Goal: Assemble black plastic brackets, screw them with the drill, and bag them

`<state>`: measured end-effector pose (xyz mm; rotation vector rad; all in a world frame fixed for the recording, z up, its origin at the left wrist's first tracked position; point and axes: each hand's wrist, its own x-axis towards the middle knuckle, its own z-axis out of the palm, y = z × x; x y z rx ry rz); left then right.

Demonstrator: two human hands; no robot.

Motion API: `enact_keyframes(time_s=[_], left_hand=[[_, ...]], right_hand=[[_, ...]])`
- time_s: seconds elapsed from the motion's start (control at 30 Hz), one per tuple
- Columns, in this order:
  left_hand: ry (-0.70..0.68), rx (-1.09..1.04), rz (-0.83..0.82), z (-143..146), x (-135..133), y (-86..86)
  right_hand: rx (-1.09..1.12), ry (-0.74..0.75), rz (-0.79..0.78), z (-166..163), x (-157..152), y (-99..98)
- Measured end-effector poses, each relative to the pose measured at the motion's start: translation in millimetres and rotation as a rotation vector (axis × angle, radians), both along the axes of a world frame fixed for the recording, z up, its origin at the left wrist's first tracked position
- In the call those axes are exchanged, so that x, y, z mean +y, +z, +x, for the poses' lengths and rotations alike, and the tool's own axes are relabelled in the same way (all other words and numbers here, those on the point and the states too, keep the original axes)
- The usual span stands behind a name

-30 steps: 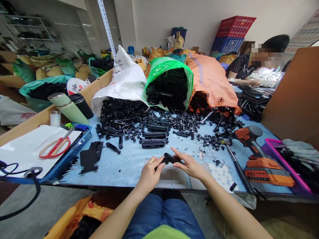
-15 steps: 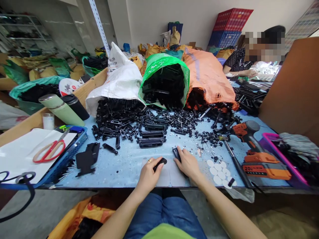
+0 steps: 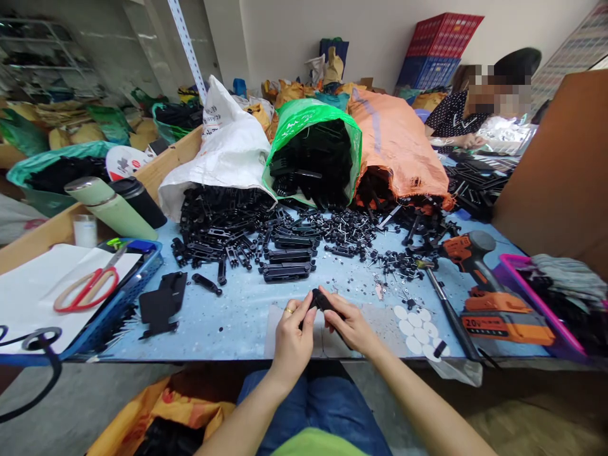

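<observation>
Left hand (image 3: 293, 334) and right hand (image 3: 350, 322) have fingers closed on black parts (image 3: 319, 300), held between them; bars (image 3: 286, 270) lie stacked just beyond the grip; hammer (image 3: 455, 320) and drill (image 3: 496, 303) to its right; scissors (image 3: 110, 268) well left.

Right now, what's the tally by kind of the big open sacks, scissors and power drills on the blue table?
Sacks: 3 (white sack, green sack, orange sack)
Scissors: 1
Power drill: 1
Total: 5

Left hand (image 3: 295, 332) and right hand (image 3: 350, 322) hold black parts (image 3: 323, 301) before the green bag (image 3: 306, 115). A white sack (image 3: 230, 149) flanks its left.
</observation>
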<state>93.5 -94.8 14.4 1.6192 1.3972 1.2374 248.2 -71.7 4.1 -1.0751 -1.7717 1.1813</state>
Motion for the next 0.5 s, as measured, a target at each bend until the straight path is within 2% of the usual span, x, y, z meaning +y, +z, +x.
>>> enact_keyframes(time_s=[0.1,0.2,0.3,0.4,0.47,0.5], left_hand=[[0.152,-0.074,0.084,9.3,-3.7,-0.3],[0.109,-0.070,0.125,9.0,-0.2,-2.1],[0.082,-0.043,0.097,7.1,8.2,-10.9],[0.204,-0.104,-0.043,9.6,12.8,-27.3],[0.227,-0.143,-0.174,8.1,10.8,-38.8],[0.210,-0.127,-0.207,4.9,8.2,-43.8]], right_hand=[[0.070,-0.141,0.039,-17.0,-12.0,-4.4],[0.075,-0.146,0.057,-28.0,-18.4,-8.9],[0.038,-0.150,0.047,-31.8,-15.7,-12.1],[-0.128,-0.061,0.096,-26.7,0.9,-15.8],[-0.304,-0.002,0.139,-10.0,26.7,-17.5],[-0.385,-0.031,0.161,4.2,45.1,-17.3]])
